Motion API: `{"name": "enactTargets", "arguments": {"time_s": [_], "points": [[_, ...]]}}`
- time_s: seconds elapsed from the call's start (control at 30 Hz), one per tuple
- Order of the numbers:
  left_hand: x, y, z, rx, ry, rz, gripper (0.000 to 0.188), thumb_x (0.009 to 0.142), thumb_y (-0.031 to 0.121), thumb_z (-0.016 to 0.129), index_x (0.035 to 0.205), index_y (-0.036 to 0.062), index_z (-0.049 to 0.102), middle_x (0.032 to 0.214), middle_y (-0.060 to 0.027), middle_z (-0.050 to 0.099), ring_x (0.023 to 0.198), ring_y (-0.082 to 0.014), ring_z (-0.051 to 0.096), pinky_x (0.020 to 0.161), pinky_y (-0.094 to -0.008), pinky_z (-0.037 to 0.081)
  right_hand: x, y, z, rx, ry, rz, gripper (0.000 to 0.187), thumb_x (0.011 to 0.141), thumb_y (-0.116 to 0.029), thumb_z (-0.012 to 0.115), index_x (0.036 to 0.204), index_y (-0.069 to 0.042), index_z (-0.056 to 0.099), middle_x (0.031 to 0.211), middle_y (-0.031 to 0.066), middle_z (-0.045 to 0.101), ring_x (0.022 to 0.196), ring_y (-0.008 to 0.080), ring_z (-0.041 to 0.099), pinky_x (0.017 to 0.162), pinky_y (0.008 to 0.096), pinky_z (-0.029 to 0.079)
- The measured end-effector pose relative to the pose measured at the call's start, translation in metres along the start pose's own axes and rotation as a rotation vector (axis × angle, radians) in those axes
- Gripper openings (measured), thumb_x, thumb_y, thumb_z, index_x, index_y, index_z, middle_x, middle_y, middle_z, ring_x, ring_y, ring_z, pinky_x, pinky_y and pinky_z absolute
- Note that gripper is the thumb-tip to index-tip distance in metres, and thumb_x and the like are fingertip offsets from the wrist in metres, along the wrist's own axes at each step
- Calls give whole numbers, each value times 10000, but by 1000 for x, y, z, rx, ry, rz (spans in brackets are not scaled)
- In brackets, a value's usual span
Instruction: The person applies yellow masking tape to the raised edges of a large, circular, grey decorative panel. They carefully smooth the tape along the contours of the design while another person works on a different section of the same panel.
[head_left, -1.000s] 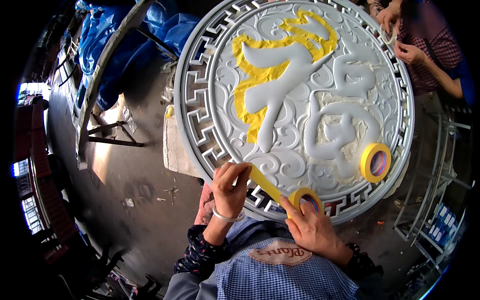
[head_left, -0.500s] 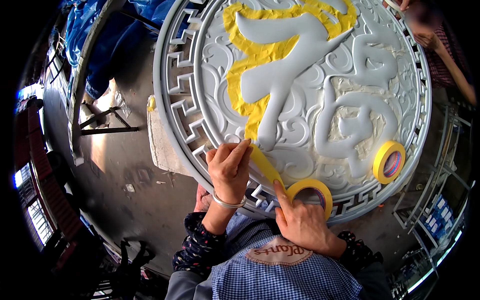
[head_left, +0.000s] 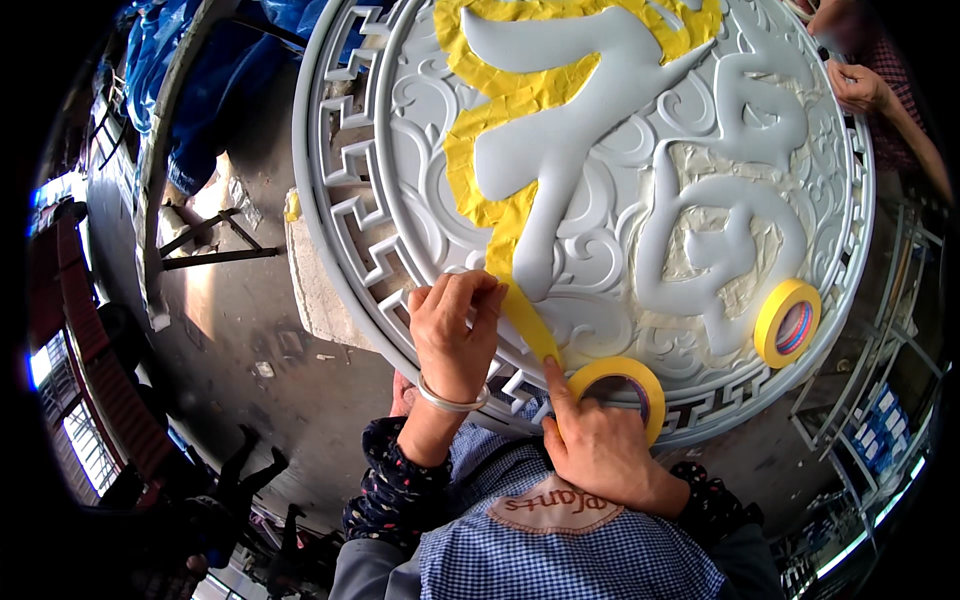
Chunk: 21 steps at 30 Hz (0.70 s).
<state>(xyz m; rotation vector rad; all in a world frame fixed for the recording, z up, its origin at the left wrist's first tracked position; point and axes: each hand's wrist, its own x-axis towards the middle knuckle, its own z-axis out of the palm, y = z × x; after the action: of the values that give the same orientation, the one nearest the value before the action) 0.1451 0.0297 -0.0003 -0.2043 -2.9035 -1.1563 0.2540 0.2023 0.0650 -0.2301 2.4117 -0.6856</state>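
Note:
A large round white carved panel (head_left: 590, 325) lies before me, with raised strokes and a fretwork rim. Yellow masking tape (head_left: 510, 90) borders the left and upper edges of its big raised stroke. My left hand (head_left: 455, 330) pinches the end of a yellow tape strip (head_left: 528, 322) near the stroke's lower tip. From there the strip slants down to a tape roll (head_left: 648, 388) at the panel's near edge. My right hand (head_left: 605, 450) is closed on that roll, its index finger stretched onto the strip; the thumb is partly hidden.
A second yellow tape roll (head_left: 768, 328) lies on the panel at the right. A co-worker's hand (head_left: 860, 88) is beside the far right rim. Metal racks (head_left: 850, 370) stand at the right. Blue sheeting (head_left: 225, 110) and a metal frame (head_left: 215, 255) are at the left.
My view has shifted slightly, and the panel sits a little differently in it. Both my hands keep their places on the tape. The co-worker's hand has shifted at the rim.

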Motion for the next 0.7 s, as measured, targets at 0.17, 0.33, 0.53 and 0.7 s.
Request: {"name": "enactTargets", "arguments": {"time_s": [0.17, 0.33, 0.53, 0.7], "points": [[1, -2, 0, -21, -19, -27, 191, 811, 1, 848, 942, 54, 720, 790, -23, 697, 666, -153, 638, 768, -312, 425, 3, -1, 1, -6, -16, -3, 799, 965, -322, 667, 1611, 42, 370, 626, 111, 632, 470, 230, 637, 444, 389, 519], [2, -4, 1, -13, -21, -14, 195, 810, 2, 848, 944, 54, 716, 790, -17, 686, 655, -146, 625, 764, -308, 414, 4, -3, -1, -28, -50, -7, 799, 972, -322, 665, 1616, 44, 362, 622, 105, 629, 464, 210, 634, 438, 372, 517], [2, -5, 1, 1, -21, -7, 188, 813, 13, 848, 936, 53, 711, 786, -14, 678, 649, -143, 621, 760, -307, 413, 6, -4, -2, -21, -45, -4, 792, 971, -323, 667, 1610, 44, 375, 625, 108, 632, 466, 215, 637, 438, 375, 519], [3, -5, 2, 5, -13, -8, 183, 815, 15, 847, 931, 53, 711, 789, -16, 679, 647, -144, 623, 743, -307, 415, 6, -6, -1, -3, -37, 0, 794, 969, -321, 665, 1612, 40, 371, 630, 115, 636, 472, 230, 644, 444, 388, 525]]}}
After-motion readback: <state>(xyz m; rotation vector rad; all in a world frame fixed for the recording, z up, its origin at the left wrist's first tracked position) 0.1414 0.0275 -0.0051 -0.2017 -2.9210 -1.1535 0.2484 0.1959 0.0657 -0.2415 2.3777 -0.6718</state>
